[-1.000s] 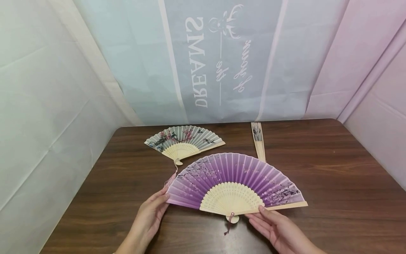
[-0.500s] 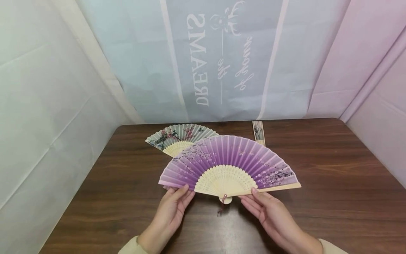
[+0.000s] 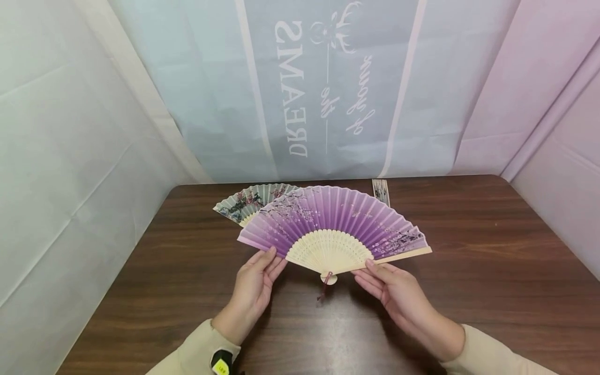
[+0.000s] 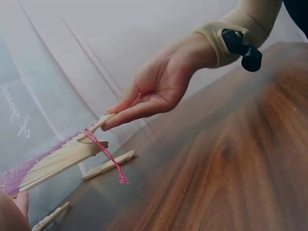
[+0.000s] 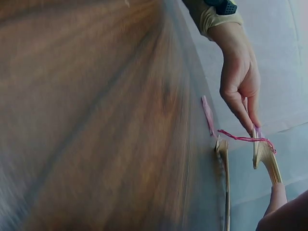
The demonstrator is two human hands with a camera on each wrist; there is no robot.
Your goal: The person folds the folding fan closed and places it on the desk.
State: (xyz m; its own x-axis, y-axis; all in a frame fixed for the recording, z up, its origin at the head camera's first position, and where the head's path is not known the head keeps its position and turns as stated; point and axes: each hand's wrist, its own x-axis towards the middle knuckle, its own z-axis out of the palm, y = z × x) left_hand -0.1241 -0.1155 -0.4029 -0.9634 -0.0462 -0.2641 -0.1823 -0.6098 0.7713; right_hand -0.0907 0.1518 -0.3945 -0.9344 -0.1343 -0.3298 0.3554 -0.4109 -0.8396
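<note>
An unfolded purple folding fan (image 3: 347, 224) with blossom print and pale ribs is held above the table between both hands. My left hand (image 3: 253, 281) pinches its left edge, thumb on top and fingers beneath. Close to the pivot, my right hand (image 3: 398, 291) pinches the right guard stick; in the left wrist view this hand (image 4: 163, 82) has thumb and fingertips on the stick. A short dark-pink tassel (image 4: 111, 159) dangles from the pivot. Behind the purple fan lies a spread grey-green floral fan (image 3: 248, 200), partly covered from the head view.
A folded fan (image 3: 382, 191) lies at the table's back edge, its lower part hidden by the purple fan. The brown wooden table (image 3: 492, 271) ends against a printed cloth backdrop (image 3: 328, 104). In the right wrist view a pink tassel (image 5: 207, 115) rests on the tabletop.
Both hands have carried the purple fan away from me and slightly left, so it covers more of the fans behind. My left hand has shifted along the fan's edge toward the ribs.
</note>
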